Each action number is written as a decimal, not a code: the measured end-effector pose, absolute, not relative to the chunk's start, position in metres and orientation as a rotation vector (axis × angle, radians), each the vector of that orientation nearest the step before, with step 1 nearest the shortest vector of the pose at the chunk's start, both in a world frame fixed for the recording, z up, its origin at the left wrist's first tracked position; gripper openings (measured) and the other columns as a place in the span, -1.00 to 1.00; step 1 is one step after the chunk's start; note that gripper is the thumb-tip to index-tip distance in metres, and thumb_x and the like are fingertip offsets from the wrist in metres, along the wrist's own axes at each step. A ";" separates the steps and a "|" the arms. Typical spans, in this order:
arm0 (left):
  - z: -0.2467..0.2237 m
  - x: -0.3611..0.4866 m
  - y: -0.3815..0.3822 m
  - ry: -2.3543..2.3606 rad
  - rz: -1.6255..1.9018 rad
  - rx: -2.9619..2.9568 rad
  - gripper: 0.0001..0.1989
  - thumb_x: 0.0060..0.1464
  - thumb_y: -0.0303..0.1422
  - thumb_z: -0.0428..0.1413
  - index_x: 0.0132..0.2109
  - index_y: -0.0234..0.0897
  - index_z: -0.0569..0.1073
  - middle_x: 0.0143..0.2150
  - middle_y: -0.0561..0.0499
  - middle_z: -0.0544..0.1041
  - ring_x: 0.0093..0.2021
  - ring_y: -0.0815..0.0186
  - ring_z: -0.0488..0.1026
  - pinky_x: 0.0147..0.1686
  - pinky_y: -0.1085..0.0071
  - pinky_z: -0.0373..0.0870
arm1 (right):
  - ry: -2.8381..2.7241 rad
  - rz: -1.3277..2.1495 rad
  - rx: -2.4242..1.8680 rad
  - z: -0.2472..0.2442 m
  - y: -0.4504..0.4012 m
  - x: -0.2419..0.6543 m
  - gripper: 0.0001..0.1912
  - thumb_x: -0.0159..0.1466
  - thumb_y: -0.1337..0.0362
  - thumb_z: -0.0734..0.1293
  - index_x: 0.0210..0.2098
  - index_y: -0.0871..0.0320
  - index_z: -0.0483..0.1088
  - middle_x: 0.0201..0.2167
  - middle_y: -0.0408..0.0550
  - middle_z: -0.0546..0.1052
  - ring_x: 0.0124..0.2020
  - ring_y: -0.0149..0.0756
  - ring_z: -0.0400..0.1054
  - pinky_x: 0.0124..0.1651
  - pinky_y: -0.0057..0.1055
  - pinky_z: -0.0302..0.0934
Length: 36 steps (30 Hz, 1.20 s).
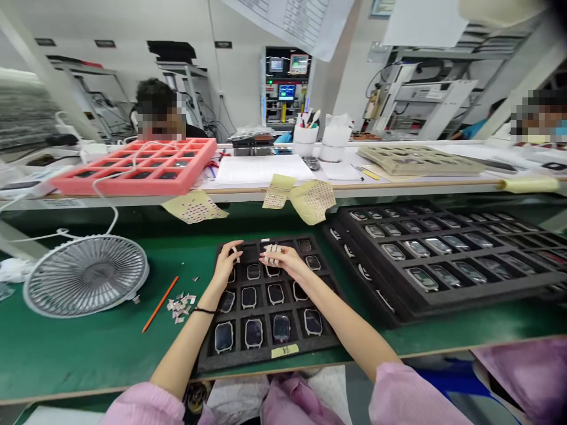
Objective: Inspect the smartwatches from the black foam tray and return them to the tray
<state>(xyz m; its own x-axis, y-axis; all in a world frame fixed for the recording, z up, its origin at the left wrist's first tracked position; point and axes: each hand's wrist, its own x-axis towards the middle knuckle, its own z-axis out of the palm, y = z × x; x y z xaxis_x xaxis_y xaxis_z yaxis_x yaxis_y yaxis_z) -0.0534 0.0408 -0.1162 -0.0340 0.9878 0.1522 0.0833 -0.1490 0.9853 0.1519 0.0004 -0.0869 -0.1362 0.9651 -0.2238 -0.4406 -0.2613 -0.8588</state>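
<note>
A black foam tray point(261, 353) lies on the green bench with watch faces in pale frames in its compartments. My left hand point(225, 264) is over the tray's far left part, fingers closed on a pale, curved piece that looks like a watch frame point(236, 255). Over the far middle compartments is my right hand point(284, 260), its fingers curled. Whitish bands cross these fingers; whether they are finger covers or held pieces I cannot tell. A watch face point(254, 333) sits in the near row, and a yellow label point(284, 351) is on the tray's near edge.
Stacked black foam trays point(398, 295) of watches stand right. A grey fan point(88, 274), an orange stick point(160, 304) and small paper scraps point(181, 307) lie left. The shelf above holds a pink foam tray point(177, 184) and a beige tray point(420, 168). Co-workers sit beyond.
</note>
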 end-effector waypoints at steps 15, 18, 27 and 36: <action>-0.133 -0.070 0.068 1.408 1.177 1.767 -0.59 -0.11 -0.60 0.04 -0.08 -0.26 0.53 0.13 -0.14 0.44 0.37 -0.04 0.05 0.34 -0.09 -0.05 | -0.854 1.590 -1.050 -0.094 0.016 0.132 -0.68 -0.15 0.41 0.61 -0.42 0.27 0.49 -0.44 0.01 0.60 -0.39 -0.21 0.55 -0.14 -0.22 0.50; -0.135 -0.070 0.071 1.415 1.145 1.808 -0.58 -0.10 -0.60 0.03 -0.06 -0.24 0.51 0.13 -0.14 0.44 0.38 -0.04 0.03 0.34 -0.13 -0.07 | -0.876 1.607 -1.058 -0.094 0.020 0.127 -0.67 -0.13 0.41 0.60 -0.39 0.28 0.49 -0.41 0.06 0.61 -0.36 -0.16 0.56 -0.12 -0.19 0.49; -0.112 -0.062 0.055 1.357 1.064 1.976 -0.53 -0.11 -0.64 0.05 0.00 -0.29 0.45 0.28 -0.20 0.27 0.44 -0.06 -0.16 0.35 -0.15 -0.19 | -0.896 1.630 -1.058 -0.095 0.027 0.132 -0.68 -0.11 0.39 0.60 -0.39 0.28 0.48 -0.40 0.08 0.61 -0.35 -0.16 0.57 -0.12 -0.20 0.50; -0.073 -0.021 0.034 0.685 0.803 2.126 -0.44 0.01 -0.38 0.24 0.17 -0.27 0.35 0.18 -0.20 0.43 0.13 0.13 0.43 0.09 0.24 0.39 | -0.963 1.719 -1.035 -0.082 0.019 0.155 -0.75 -0.03 0.35 0.57 -0.38 0.28 0.51 -0.45 0.08 0.61 -0.32 -0.10 0.57 -0.20 -0.21 0.50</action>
<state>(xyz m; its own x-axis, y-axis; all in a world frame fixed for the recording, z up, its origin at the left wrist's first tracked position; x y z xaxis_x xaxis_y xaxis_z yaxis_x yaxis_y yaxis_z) -0.0213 0.0335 -0.0735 0.6602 0.6794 0.3202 0.2095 -0.5760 0.7901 0.1548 0.0190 -0.0815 -0.2608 0.9364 -0.2350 -0.2885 -0.3079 -0.9066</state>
